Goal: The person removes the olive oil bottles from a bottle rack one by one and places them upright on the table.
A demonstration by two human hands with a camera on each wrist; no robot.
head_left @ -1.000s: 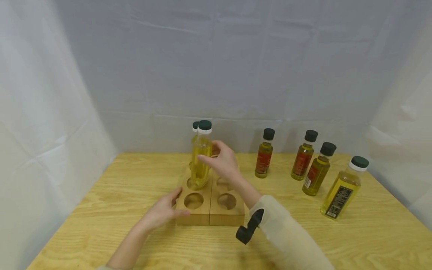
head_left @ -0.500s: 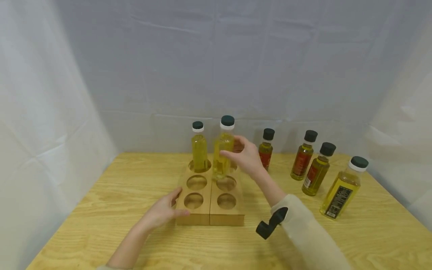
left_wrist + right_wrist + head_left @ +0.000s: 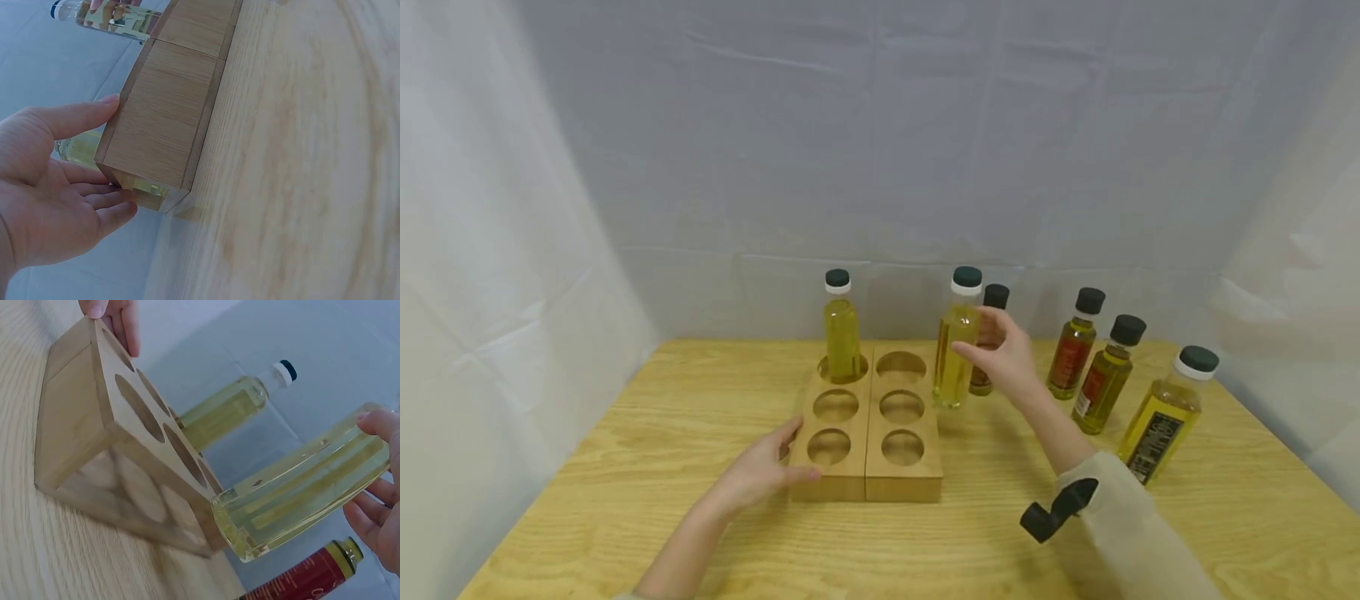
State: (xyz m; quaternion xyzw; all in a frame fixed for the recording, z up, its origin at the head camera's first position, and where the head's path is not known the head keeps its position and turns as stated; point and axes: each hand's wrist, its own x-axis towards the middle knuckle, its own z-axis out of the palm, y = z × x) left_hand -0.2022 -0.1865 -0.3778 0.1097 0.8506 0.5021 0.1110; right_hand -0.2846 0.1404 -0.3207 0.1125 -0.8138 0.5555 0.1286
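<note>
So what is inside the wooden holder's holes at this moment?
The wooden holder has six holes. One oil bottle stands in the far left hole; the other five show nothing in them. The part of that bottle sunk in the hole is hidden. The right hand holds a second bottle beside the holder.

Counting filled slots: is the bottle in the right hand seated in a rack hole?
No, the bottle gripped by the right hand is beside the wooden rack, outside its holes.

Matt, smooth wooden rack (image 3: 865,467) on a grained wooden table (image 3: 625,500); clear glossy bottle (image 3: 953,367).
</note>
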